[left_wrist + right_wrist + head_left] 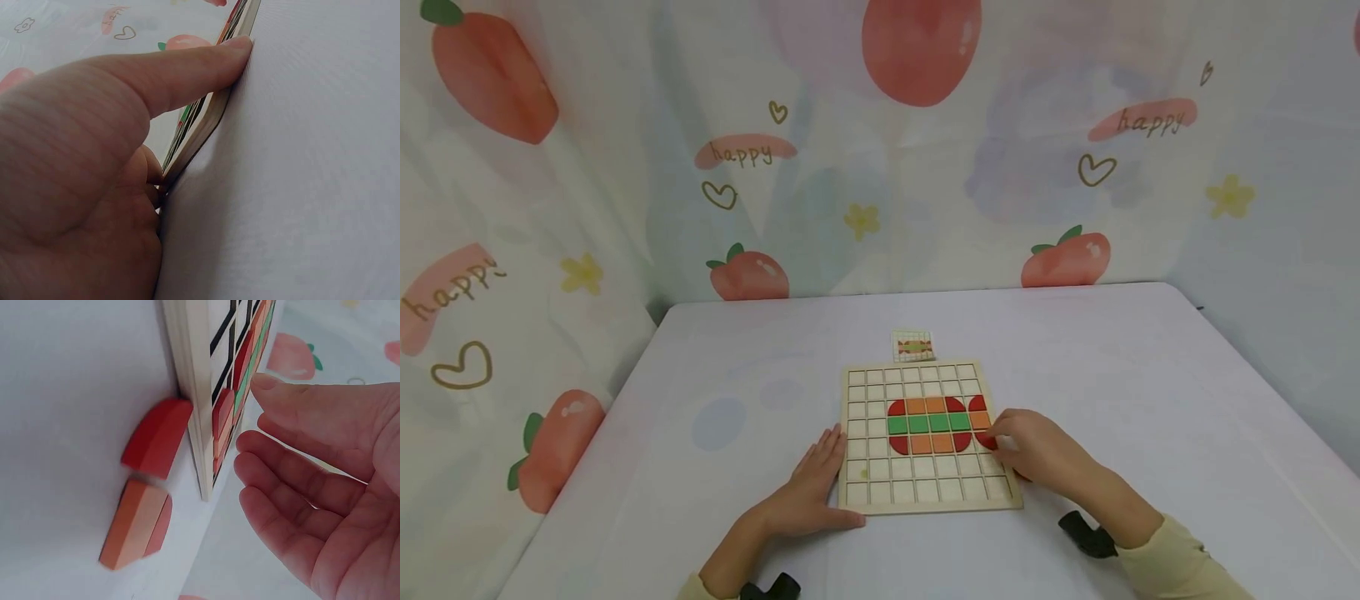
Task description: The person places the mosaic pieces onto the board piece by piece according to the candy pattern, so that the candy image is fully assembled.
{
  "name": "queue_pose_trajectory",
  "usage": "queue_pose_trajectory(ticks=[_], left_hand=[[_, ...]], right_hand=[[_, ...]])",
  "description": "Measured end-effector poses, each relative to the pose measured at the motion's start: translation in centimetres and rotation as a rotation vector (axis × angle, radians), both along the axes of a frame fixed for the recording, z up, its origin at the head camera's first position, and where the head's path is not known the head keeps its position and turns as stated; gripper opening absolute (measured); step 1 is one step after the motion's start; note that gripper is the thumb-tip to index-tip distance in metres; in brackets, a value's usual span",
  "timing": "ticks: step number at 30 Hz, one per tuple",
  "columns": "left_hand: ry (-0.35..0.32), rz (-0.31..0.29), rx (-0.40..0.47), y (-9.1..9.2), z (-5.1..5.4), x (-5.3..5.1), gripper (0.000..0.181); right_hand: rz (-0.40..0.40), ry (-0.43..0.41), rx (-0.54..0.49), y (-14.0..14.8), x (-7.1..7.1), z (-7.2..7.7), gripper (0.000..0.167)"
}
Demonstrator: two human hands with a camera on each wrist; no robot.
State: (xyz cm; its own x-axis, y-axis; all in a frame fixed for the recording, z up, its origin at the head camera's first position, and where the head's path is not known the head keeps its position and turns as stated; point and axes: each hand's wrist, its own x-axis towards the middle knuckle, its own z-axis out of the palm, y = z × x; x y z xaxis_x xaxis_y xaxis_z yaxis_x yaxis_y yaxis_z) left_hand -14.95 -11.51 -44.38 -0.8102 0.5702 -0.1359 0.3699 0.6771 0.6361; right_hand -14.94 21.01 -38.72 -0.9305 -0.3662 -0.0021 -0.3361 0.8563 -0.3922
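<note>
A pale wooden grid board [925, 507] lies on the table with red, orange and green pieces set in its squares. Green tiles [928, 423] form a row between orange and red ones. My left hand [808, 492] rests along the board's left side, its thumb at the near left corner. At the board's right edge, my right hand [1037, 446] has its fingertips by a curved red piece [986, 441] in the grid. The right wrist view shows nothing between thumb and fingers. Beside the board lie a loose red piece [156, 437] and an orange piece [132, 525].
A small card [913, 346] with a coloured grid picture lies just beyond the board. Another red piece [159, 526] sits behind the loose orange one. A white cloth covers the table [760, 358], and a printed curtain [880, 167] hangs behind it.
</note>
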Motion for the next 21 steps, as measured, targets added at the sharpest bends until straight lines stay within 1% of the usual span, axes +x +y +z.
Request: queue_pose_trajectory(ticks=[3, 6, 11, 13, 17, 21], left_hand=[[0.005, 0.001, -0.001, 0.0, 0.0, 0.0, 0.11], [0.008, 0.005, -0.02, 0.0, -0.2, -0.1, 0.11], [0.005, 0.012, -0.039, 0.0, -0.3, 0.0, 0.111], [0.007, 0.01, -0.033, 0.0, -0.3, 0.0, 0.111], [0.006, 0.005, -0.013, -0.1, -0.1, 0.0, 0.111], [0.0, 0.001, -0.005, 0.0, -0.1, -0.1, 0.111]], right_hand=[[-0.027, -0.001, 0.004, 0.6, 0.2, 0.1, 0.019], [-0.066, -0.022, 0.008, 1.1, 0.4, 0.2, 0.021], [-0.108, -0.031, 0.033, 1.9, 0.8, 0.2, 0.023], [-0.112, -0.027, 0.032, 2.2, 0.8, 0.1, 0.023], [-0.09, -0.009, 0.02, 2.6, 0.9, 0.0, 0.022], [-0.107, -0.022, 0.009, 3.3, 1.2, -0.1, 0.019]])
